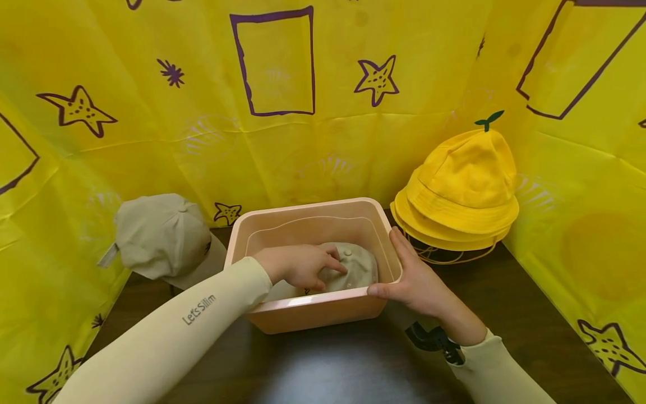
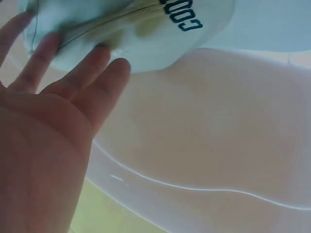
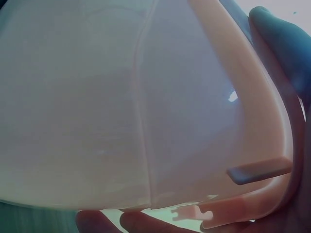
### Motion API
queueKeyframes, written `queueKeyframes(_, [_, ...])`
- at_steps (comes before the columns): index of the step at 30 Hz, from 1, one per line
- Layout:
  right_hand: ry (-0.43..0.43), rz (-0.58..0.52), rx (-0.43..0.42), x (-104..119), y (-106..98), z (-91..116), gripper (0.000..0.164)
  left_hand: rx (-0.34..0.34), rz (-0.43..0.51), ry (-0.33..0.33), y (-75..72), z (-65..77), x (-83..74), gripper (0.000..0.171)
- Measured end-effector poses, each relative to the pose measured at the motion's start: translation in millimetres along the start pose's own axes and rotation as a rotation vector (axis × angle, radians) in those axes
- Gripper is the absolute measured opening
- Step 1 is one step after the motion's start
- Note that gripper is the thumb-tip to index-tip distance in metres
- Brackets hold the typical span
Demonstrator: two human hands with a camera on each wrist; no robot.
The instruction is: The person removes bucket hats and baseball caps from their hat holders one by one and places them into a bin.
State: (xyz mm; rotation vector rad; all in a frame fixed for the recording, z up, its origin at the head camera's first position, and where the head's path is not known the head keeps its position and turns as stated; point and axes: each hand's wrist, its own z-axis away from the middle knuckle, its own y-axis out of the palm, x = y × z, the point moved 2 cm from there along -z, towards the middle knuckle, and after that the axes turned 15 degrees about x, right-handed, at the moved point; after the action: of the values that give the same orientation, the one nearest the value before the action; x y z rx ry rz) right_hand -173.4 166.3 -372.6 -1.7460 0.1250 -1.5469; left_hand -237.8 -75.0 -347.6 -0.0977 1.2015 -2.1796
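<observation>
A peach-pink plastic bin [image 1: 318, 315] stands on the dark table with a beige baseball cap [image 1: 360, 264] inside it. My left hand [image 1: 303, 266] reaches down into the bin, its fingers spread and extended against the cap. In the left wrist view the fingertips lie at the fabric of the cap [image 2: 150, 56], near dark lettering. My right hand [image 1: 416, 283] grips the bin's right front corner, thumb on the front rim and fingers along the right side. Seen from the right wrist, fingers [image 3: 146, 222] wrap around the outside of the bin [image 3: 265, 116].
Left of the bin sits another beige cap [image 1: 161, 238], its brim beside the bin wall. A stack of yellow bucket hats [image 1: 456, 191] with cords stands close on the right, the top one bearing a green sprout. A yellow patterned cloth [image 1: 333, 146] encloses the table [image 1: 202, 359].
</observation>
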Motion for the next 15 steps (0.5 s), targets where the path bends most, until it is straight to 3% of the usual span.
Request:
queueKeyframes(10, [0.000, 0.002, 0.000, -1.1, -0.2, 0.2, 0.127, 0.172, -0.054, -0.063, 4.8, -22.1, -4.5, 0.070])
queueKeyframes(15, [0.001, 0.002, -0.002, -2.0, 0.2, -0.4, 0.127, 0.187, -0.065, -0.104, 6.2, -28.7, -5.4, 0.076])
